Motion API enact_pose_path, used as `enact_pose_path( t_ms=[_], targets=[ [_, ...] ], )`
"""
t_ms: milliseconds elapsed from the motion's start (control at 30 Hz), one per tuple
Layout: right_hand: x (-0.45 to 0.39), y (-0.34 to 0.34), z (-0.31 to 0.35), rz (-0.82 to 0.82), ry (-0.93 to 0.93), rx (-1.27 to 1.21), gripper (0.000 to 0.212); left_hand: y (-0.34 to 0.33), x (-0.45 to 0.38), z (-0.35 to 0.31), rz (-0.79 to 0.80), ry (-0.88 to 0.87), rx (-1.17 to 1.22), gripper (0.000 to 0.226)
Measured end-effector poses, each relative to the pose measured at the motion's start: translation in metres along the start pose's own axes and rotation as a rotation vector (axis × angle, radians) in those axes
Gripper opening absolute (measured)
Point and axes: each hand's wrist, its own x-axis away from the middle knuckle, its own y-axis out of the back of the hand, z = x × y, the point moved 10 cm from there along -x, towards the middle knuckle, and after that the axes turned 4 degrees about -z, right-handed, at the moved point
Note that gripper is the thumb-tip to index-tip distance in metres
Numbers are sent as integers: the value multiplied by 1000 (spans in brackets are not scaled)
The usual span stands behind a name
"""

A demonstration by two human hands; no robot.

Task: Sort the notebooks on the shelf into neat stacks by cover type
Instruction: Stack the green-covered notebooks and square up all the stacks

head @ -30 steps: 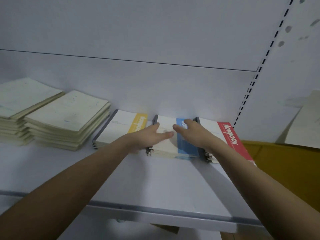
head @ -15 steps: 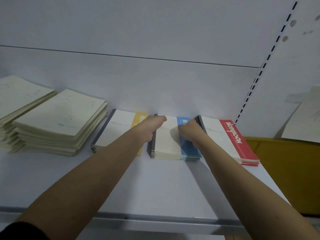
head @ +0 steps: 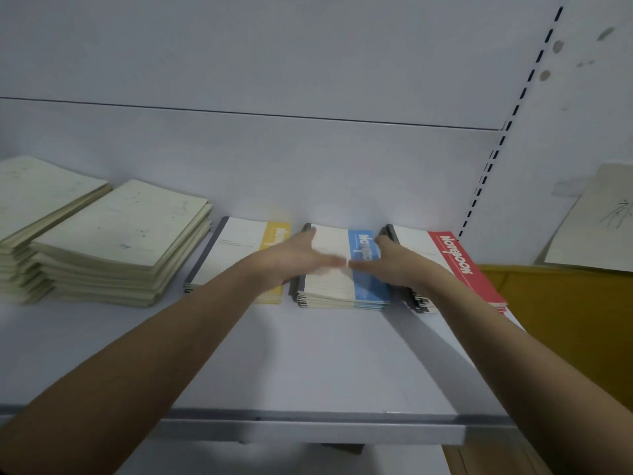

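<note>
Three low stacks of white notebooks lie against the back of the shelf. The yellow-striped stack is on the left, the blue-striped stack in the middle, the red-striped stack on the right. My left hand lies flat over the left part of the blue stack, fingers straight and blurred. On that stack's right part my right hand also lies flat, its thumb by the red stack's spine. The fingertips of both hands nearly meet over the blue cover.
Two taller stacks of plain cream notebooks sit at the shelf's left. A slotted upright bounds the shelf on the right. Beyond it are a yellow-brown box and a loose cream sheet. The shelf's front edge is near me.
Half a second ago both hands gripped the blue stack's side edges near the back. Now they have opened and slid inward, lying flat on top of it.
</note>
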Motion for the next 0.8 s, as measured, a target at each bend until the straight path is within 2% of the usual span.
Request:
enact_pose_path(
  t_ms=[67, 133, 200, 300, 400, 500, 567, 633, 667, 733, 800],
  targets=[
    [14, -12, -2, 135, 63, 182, 104, -17, 17, 10, 101, -31, -330, 102],
    [21, -20, -5, 182, 86, 337, 114, -22, 19, 17, 92, -79, -533, 114],
    [19, -25, -6, 156, 113, 410, 109, -23, 17, 20, 58, -106, -593, 111],
    [11, -23, -7, 47, 153, 381, 97, -23, 13, 14, -4, -127, -663, 95],
    [12, -26, -9, 42, 186, 343, 94, -33, 17, 10, 26, -97, -731, 84],
    [22, -18, 0, 46, 271, 323, 110, -29, 18, 9, 51, -23, -755, 111],
    [23, 13, 8, -27, 352, 152, 104, -27, 19, -13, 44, -37, -677, 112],
    [11, 56, -4, -182, 357, 16, 83, -34, 8, -39, 3, -52, -448, 91],
    [-1, 79, -25, -288, 298, 3, 74, -42, 1, -49, -10, -30, -273, 80],
    [-19, 115, -80, -429, 57, 5, 63, -63, -21, -57, -6, 41, 66, 69],
    [-27, 121, -125, -372, -146, -67, 56, -89, -41, -57, 12, 137, 290, 64]
  ],
)
